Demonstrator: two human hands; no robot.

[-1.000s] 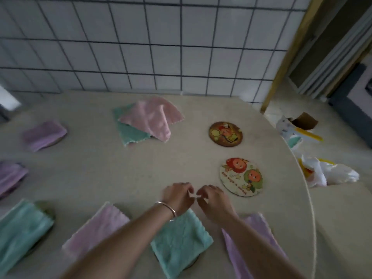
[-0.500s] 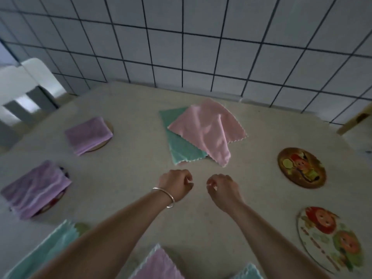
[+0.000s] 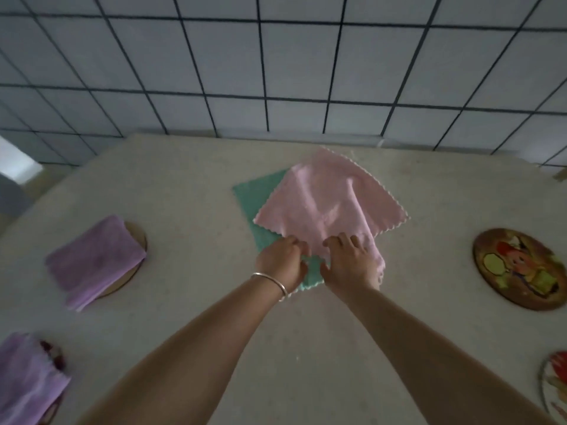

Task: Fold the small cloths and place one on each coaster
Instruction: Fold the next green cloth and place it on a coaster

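A pink cloth point(image 3: 328, 204) lies unfolded and rumpled at the table's far middle, on top of a green cloth point(image 3: 257, 197). My left hand point(image 3: 283, 260), with a bracelet on its wrist, has curled fingers at the pink cloth's near edge, its thumb over the green cloth. My right hand point(image 3: 349, 262) lies on the pink cloth's near corner, fingers curled down into the fabric. Two picture coasters stand bare on the right: one point(image 3: 518, 268) in full view, one point(image 3: 555, 388) cut off by the frame edge.
On the left, a folded purple cloth point(image 3: 92, 259) sits on a round coaster point(image 3: 138, 237). Another folded purple cloth point(image 3: 27, 378) covers a coaster at the bottom left. A tiled wall point(image 3: 276, 62) closes off the table's far edge.
Both hands moved forward across the table from the near side to the pink cloth and now touch its near edge. The view swung left and forward with them.
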